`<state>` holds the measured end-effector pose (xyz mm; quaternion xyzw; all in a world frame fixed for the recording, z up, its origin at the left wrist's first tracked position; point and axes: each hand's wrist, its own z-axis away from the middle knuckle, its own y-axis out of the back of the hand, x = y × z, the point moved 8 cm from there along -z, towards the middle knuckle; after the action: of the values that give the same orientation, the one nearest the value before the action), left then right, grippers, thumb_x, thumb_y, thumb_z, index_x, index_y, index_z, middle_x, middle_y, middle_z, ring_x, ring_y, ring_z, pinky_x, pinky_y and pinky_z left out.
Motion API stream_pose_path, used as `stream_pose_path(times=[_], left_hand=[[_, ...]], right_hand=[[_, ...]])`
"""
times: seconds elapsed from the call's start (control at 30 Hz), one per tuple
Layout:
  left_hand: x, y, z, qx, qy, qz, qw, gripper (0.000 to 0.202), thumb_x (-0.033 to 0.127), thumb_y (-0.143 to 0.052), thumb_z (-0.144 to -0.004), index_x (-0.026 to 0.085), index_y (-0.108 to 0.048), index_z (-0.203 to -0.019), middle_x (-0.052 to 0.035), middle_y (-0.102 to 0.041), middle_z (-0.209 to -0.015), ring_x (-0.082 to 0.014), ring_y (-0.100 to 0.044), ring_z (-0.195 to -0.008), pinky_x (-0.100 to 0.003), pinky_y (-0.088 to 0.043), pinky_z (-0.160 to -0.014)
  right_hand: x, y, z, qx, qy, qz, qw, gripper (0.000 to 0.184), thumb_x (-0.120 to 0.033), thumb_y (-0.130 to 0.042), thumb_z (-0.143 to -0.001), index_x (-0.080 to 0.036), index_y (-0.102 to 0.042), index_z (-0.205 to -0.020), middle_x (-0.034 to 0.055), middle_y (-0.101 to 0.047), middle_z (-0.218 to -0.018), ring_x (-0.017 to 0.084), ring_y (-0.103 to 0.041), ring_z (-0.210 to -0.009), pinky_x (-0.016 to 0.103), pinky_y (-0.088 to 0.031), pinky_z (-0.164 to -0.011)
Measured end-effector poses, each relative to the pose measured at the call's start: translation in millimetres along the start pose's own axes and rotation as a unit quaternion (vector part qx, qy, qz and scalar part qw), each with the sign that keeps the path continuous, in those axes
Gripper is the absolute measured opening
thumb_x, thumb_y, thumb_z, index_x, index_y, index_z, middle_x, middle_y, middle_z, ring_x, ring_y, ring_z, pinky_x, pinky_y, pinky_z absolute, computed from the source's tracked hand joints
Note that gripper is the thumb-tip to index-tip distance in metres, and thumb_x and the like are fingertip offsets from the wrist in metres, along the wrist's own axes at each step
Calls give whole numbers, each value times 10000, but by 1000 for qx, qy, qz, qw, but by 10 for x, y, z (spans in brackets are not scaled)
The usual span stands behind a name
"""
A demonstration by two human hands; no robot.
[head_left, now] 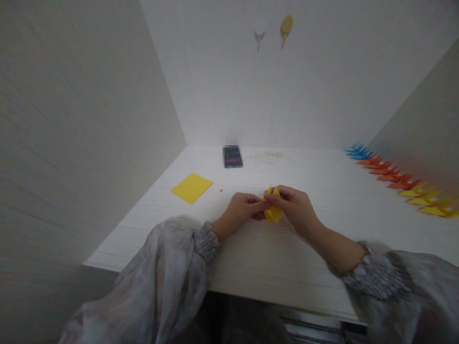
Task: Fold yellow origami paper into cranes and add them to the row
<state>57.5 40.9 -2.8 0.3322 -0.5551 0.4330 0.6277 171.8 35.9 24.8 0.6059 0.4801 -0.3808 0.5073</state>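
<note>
The left hand point(247, 206) and right hand point(293, 203) pinch the small folded yellow paper point(274, 213) between thumbs and fingers, over the middle of the white table point(258, 267), rightward of the flat yellow sheet point(192, 188). To my eye, folding this small goes best with a light grip, one hand steadying the layers while the other lines up edges and presses each crease, sparing the thin points. Two narrow tips point towards the back wall point(229, 86), the long axis running roughly front to back, though fingers hide part of it.
</note>
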Motion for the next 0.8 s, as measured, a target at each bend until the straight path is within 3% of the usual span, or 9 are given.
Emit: stream_pose_path(times=[0.13,0.23,0.37,0.5,0.8], left_hand=[[118,182,2,101,-79,78,989,269,383,-648,-643,117,-638,-678,-41,-654,-667,-99,-595,-605,-230,-486,-625],[135,271,15,151,-98,120,976,257,369,-646,-649,117,-633,-696,-47,-662,-706,-108,-605,-633,-246,-495,-649],[130,286,18,169,-104,153,968,244,353,-651,-652,116,-624,-705,-47,-666,-725,-106,-607,-627,-266,-508,-665],[137,265,18,165,-116,175,964,232,338,-646,-667,116,-610,-726,-47,-668,-760,-106,-614,-653,-280,-515,-702],[156,228,10,158,-116,219,956,184,266,-657,-666,109,-567,-701,-27,-643,-734,-96,-610,-663,-279,-526,-706]], right_hand=[[-114,117,29,85,75,-10,994,335,-366,-598,-716,-227,-484,-1000,30,-562,-879,151,-548,-761,308,-455,-677],[-280,105,91,96,149,60,982,209,-311,-566,-753,-236,-489,-932,37,-532,-906,167,-530,-830,345,-445,-742],[-453,-12,166,68,224,152,960,111,-248,-587,-736,-231,-558,-841,55,-531,-928,200,-512,-903,373,-439,-768],[-444,-17,167,73,208,158,963,44,-220,-563,-759,-221,-598,-786,61,-558,-914,188,-547,-852,353,-461,-738],[-416,42,147,83,183,174,964,75,-249,-560,-761,-231,-632,-767,35,-664,-862,193,-607,-799,358,-474,-742]])
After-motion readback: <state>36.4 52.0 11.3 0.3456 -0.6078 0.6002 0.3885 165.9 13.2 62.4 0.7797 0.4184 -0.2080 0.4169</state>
